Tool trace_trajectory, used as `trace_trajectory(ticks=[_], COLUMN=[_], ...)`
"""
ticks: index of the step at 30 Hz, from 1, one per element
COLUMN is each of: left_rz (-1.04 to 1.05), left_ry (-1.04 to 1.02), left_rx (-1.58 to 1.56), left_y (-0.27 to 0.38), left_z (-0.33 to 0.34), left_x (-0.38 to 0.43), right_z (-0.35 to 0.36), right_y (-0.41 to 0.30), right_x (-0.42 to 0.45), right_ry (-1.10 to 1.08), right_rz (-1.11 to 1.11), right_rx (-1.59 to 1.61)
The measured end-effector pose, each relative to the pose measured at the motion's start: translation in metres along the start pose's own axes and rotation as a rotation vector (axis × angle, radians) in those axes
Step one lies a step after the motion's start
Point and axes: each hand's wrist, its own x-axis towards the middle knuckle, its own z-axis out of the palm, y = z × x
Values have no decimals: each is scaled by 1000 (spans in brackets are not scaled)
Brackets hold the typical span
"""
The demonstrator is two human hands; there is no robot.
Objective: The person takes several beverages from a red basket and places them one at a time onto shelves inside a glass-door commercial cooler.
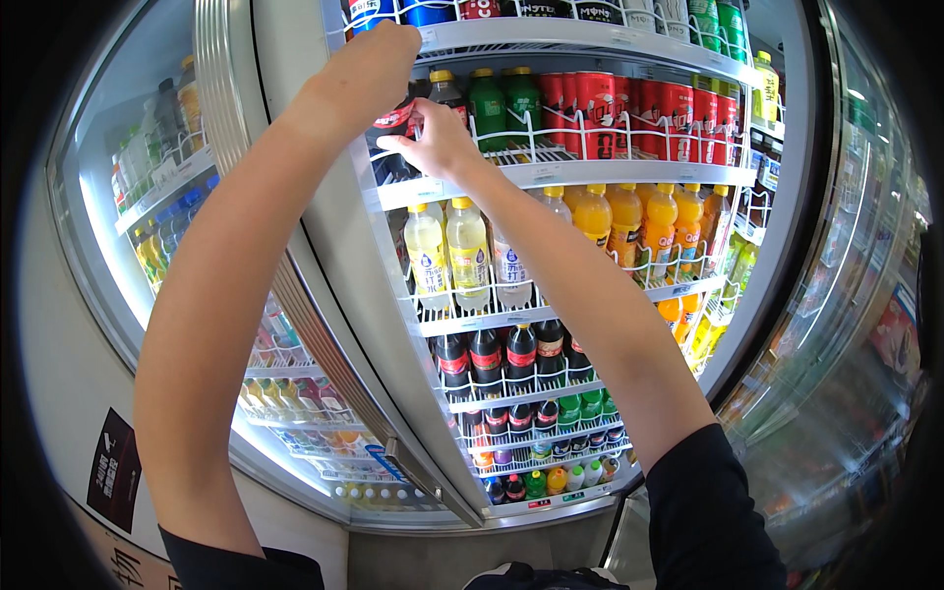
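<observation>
Both my arms reach into an upright drinks fridge, to the left end of its second visible shelf. My right hand [435,140] has thumb and fingers around a dark cola bottle [394,118] with a red label. Just above it, my left hand [383,63] is bent over the top of this bottle; its fingers are hidden behind the hand, so its grip cannot be told. Behind stands another dark bottle with a yellow cap [446,92]. To the right are green bottles [487,110] and red cans [594,110] behind the white wire shelf guard [582,136].
Lower shelves hold soda water bottles [466,251], orange drinks [625,221] and cola bottles [521,358]. The fridge's glass door [818,243] stands open at the right. A metal frame post [346,295] and a closed glass-fronted fridge section [295,369] are at the left.
</observation>
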Motion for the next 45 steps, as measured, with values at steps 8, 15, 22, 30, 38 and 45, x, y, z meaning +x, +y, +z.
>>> trace_trajectory(ticks=[8, 15, 22, 30, 38, 45], left_rz=[-98, -131, -101, -40, -2, -188], left_ry=[-82, 54, 84, 82, 60, -23], left_rx=[-19, 30, 67, 154, 219, 105], left_y=[-9, 1, -2, -3, -1, -2], left_z=[0, 9, 17, 21, 21, 20], left_x=[10, 9, 14, 24, 31, 27], right_z=[-3, 0, -1, -3, 0, 0], right_y=[-19, -4, -11, -7, -13, -11], right_x=[-9, -10, -9, -5, -7, -1], right_ry=[10, 17, -20, -79, -47, -207], right_rz=[3, 79, 121, 153, 94, 162], right_rx=[-240, -329, -391, -348, -428, -541])
